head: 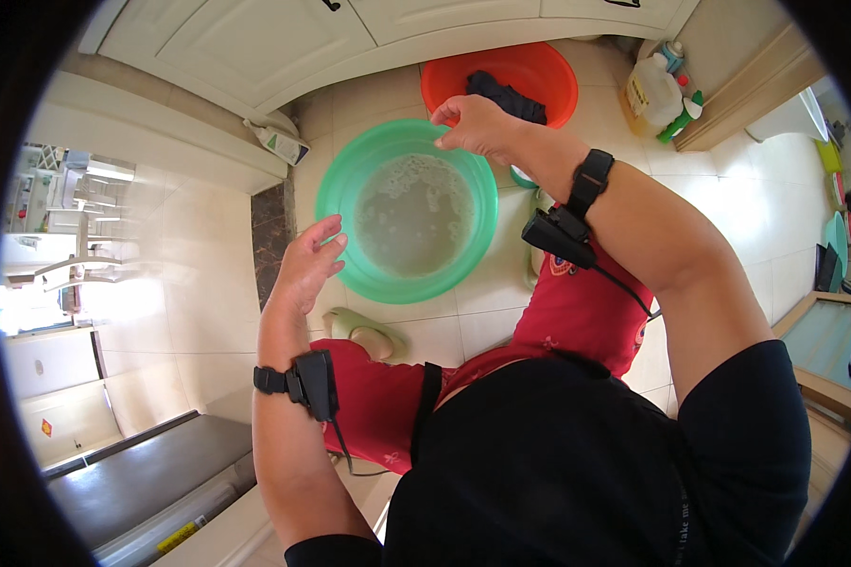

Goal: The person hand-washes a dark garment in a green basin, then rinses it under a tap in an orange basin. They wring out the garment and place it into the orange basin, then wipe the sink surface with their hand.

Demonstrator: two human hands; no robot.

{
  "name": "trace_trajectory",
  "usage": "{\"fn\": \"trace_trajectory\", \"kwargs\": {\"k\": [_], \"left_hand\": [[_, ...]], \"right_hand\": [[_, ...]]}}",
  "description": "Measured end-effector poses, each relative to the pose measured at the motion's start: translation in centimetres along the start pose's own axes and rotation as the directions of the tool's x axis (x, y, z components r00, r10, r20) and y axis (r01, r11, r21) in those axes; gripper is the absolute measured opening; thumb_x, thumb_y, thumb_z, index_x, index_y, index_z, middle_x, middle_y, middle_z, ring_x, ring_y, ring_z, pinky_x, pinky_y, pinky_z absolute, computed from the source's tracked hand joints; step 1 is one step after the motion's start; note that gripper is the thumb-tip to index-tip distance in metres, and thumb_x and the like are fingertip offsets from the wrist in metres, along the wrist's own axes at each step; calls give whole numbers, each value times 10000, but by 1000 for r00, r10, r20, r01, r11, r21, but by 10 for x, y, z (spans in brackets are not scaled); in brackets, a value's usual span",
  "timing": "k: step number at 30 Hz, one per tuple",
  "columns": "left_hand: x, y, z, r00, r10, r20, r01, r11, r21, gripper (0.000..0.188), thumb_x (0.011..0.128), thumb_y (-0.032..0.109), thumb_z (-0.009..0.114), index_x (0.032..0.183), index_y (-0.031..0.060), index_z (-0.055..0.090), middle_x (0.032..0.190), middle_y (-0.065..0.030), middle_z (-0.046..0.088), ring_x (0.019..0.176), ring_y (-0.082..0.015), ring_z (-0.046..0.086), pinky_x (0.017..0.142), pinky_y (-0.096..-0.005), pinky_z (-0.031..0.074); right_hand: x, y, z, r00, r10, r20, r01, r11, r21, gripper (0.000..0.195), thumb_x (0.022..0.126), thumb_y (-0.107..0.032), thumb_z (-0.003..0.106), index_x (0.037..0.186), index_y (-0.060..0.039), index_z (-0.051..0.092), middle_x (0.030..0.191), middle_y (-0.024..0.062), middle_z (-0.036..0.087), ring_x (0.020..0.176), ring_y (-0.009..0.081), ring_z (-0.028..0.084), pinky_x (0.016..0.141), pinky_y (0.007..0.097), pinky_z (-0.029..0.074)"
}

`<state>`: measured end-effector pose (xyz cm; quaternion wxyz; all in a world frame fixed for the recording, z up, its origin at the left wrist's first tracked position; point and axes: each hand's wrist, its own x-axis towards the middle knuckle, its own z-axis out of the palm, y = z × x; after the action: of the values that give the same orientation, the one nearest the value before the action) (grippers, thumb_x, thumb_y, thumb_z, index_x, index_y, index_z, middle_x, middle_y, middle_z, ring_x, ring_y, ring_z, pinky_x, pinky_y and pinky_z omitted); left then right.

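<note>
A round green plastic basin [333, 170] stands on the tiled floor before me. Cloudy water [411, 234] fills its bottom, with white suds [429, 173] mostly along the far side. My left hand [312, 262] is at the basin's left rim, its fingers loosely bent and apart, holding nothing. Over the far right rim hovers my right hand [475, 131], thumb and fingers parted around nothing visible. Whether either hand touches the rim, I cannot tell. Just beyond my right hand sits a red-orange basin [447, 78] with a dark, bunched cloth [503, 96] inside.
White cabinets [269, 57] run along the far side. A white bottle [278, 142] lies tilted at the left wall end. At the far right are a jug of yellowish liquid [649, 96] and a green-and-white bottle [683, 117]. Near my left foot is a green slipper [344, 322].
</note>
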<state>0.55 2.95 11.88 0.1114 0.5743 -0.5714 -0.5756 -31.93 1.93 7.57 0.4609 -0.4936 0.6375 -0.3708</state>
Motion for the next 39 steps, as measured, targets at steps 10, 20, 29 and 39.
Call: {"fn": "trace_trajectory", "kwargs": {"k": [10, 20, 29, 39], "left_hand": [[-34, 6, -6, 999, -13, -51, 16, 998, 67, 544, 937, 251, 617, 1402, 47, 421, 1407, -82, 467, 1222, -191, 509, 939, -364, 478], [-23, 3, -20, 996, 84, 1, -81, 958, -277, 560, 913, 224, 630, 1404, 42, 432, 1416, -143, 457, 1226, -233, 503, 966, -385, 466], [33, -73, -31, 994, -112, 5, 111, 984, -141, 505, 917, 230, 635, 1361, 41, 486, 1349, -138, 512, 1187, -261, 528, 941, -401, 483], [75, -67, -37, 992, -25, 122, 0, 979, 204, 434, 898, 208, 641, 1295, 59, 550, 1212, -168, 617, 1099, -203, 607, 912, -319, 474]], "right_hand": [[-16, -30, 11, 989, 145, 6, -143, 979, -145, 532, 729, 20, 612, 1253, -54, 563, 1029, 111, 626, 762, 182, 582, 583, 345, 464], [-22, -43, 37, 954, 267, 136, -224, 937, -270, 513, 780, -74, 613, 1286, -67, 532, 1058, 94, 606, 812, 172, 583, 626, 337, 475], [9, -33, 16, 884, 111, 454, -296, 885, 360, 319, 891, -186, 676, 1161, -41, 590, 1116, 21, 602, 1031, 161, 584, 885, 288, 486], [40, 97, -151, 862, 508, 5, -421, 709, 566, 115, 908, -69, 607, 987, 14, 608, 989, 122, 647, 867, 183, 646, 755, 258, 551]]}}
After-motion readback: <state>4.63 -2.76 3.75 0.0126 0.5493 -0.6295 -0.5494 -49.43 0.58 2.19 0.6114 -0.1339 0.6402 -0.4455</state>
